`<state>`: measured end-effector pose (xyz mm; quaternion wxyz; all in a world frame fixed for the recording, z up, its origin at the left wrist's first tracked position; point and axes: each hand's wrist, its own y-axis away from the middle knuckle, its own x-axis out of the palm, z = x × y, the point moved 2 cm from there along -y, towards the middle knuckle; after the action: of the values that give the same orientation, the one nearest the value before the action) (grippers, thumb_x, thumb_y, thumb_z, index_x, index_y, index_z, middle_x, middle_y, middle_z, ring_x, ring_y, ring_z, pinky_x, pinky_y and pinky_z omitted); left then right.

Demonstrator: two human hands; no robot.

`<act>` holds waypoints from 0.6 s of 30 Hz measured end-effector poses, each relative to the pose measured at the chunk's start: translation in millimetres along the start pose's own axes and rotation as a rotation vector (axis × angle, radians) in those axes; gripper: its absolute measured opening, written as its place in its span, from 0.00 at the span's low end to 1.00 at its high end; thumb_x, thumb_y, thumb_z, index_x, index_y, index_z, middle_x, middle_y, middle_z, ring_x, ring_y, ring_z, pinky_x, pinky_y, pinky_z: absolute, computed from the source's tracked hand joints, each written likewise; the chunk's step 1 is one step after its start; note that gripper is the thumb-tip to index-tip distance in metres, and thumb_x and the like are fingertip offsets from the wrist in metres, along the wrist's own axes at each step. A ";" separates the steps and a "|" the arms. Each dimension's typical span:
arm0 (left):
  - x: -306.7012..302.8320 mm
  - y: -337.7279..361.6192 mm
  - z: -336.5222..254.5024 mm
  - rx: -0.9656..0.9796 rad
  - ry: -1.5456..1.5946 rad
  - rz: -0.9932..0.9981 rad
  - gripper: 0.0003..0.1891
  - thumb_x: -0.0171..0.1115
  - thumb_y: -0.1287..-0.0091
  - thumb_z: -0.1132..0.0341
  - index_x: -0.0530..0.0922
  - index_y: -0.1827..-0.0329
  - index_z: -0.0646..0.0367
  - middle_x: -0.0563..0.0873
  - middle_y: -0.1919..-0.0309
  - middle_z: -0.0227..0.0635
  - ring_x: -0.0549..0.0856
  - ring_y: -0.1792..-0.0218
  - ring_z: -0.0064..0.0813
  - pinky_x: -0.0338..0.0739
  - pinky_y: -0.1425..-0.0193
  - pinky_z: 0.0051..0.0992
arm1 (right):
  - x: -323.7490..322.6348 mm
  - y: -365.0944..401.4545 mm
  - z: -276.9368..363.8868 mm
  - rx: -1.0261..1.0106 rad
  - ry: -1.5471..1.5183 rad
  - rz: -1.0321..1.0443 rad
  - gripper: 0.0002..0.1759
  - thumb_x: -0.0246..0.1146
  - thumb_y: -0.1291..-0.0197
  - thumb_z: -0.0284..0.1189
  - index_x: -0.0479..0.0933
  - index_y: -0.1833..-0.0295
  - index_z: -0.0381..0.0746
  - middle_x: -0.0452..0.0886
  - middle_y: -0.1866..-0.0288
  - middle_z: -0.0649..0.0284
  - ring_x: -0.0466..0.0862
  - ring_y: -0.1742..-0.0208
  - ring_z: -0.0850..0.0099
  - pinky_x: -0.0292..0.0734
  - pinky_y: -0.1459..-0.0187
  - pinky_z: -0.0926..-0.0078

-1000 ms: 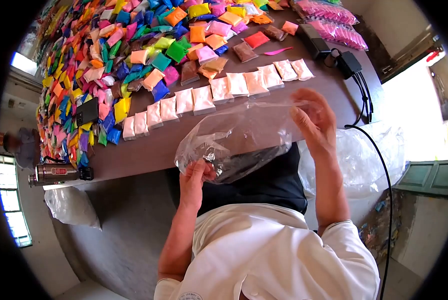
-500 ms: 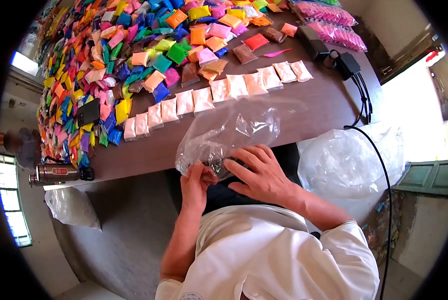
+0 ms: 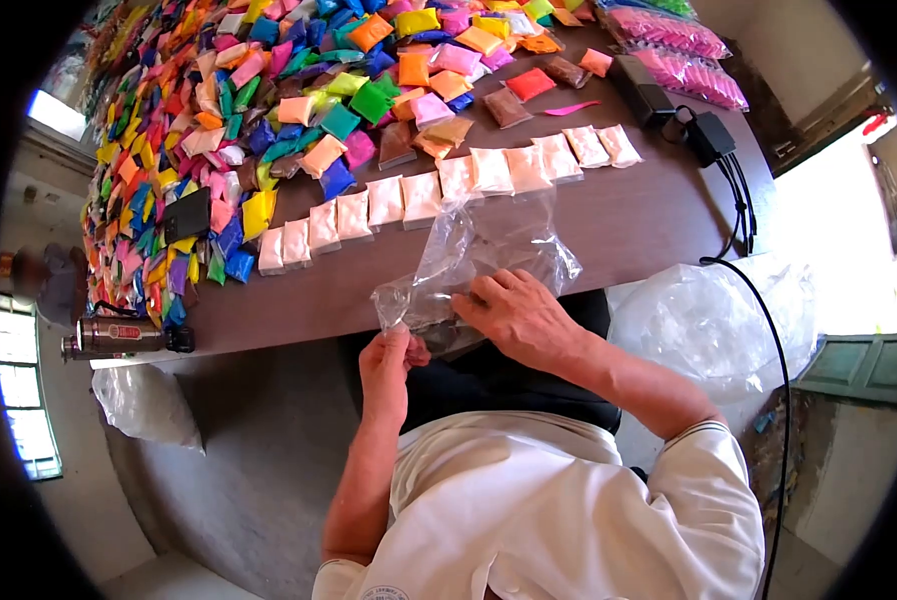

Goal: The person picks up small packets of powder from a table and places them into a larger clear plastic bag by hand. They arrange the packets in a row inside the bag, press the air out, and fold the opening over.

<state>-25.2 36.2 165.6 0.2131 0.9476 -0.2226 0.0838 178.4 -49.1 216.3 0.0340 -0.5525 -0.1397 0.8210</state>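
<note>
A clear, crinkled plastic bag (image 3: 499,238) lies over the table's front edge, spread between my hands. My left hand (image 3: 389,368) is closed, thumb and fingers pinching the bag's near left edge. On the other side, my right hand (image 3: 521,315) has its fingers curled together on the bag's near part; the fingertips are partly hidden. Beyond the bag, a slightly curved row of pale pink packets (image 3: 422,202) lies side by side on the brown table (image 3: 629,222). The bag's far end reaches the middle packets.
A big heap of colourful packets (image 3: 299,110) covers the table's left and back. A black box (image 3: 641,90), adapter (image 3: 711,138) and cables stand at right. A metal flask (image 3: 119,337) is at the left corner. A large clear bag (image 3: 714,325) rests right of my lap.
The plastic bag has shifted and narrowed, its far end now towards the row of packets. My right hand's fingers have drawn together from a spread pose. The view has shifted slightly.
</note>
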 end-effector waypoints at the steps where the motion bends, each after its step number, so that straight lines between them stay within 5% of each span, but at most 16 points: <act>1: -1.4 -0.6 -2.1 0.007 -0.105 -0.011 0.17 0.61 0.25 0.55 0.78 0.67 0.60 0.84 0.71 0.34 0.81 0.72 0.23 0.76 0.64 0.26 | -0.1 -0.2 -1.7 -0.010 0.005 0.042 0.21 0.65 0.44 0.29 0.78 0.43 0.41 0.75 0.56 0.60 0.77 0.52 0.65 0.72 0.47 0.67; 8: -10.1 -6.2 -39.0 0.164 -0.671 0.042 0.23 0.63 0.28 0.51 0.79 0.73 0.64 0.78 0.79 0.27 0.72 0.76 0.17 0.68 0.68 0.23 | -11.6 -3.4 -0.8 -0.002 -0.049 0.029 0.28 0.75 0.52 0.38 0.81 0.44 0.42 0.76 0.56 0.60 0.77 0.51 0.64 0.69 0.45 0.64; 14: -1.2 -10.9 -65.0 0.225 -0.939 0.043 0.26 0.63 0.30 0.49 0.77 0.73 0.67 0.74 0.83 0.33 0.70 0.78 0.22 0.68 0.71 0.28 | -8.4 -5.1 -1.5 0.005 0.042 0.092 0.21 0.67 0.42 0.33 0.81 0.43 0.39 0.76 0.58 0.59 0.77 0.51 0.64 0.69 0.44 0.65; 18: 3.7 -12.8 -75.3 0.218 -1.091 0.095 0.25 0.63 0.30 0.50 0.78 0.72 0.68 0.78 0.82 0.41 0.77 0.79 0.34 0.72 0.69 0.32 | -11.5 -2.1 -5.7 -0.072 0.053 0.110 0.18 0.59 0.39 0.27 0.80 0.44 0.37 0.76 0.59 0.59 0.76 0.51 0.64 0.70 0.45 0.67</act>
<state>-20.9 78.4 229.3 -0.0362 0.8592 -0.3332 -0.3866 187.8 -48.4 225.2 -0.0273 -0.5819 -0.1377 0.8010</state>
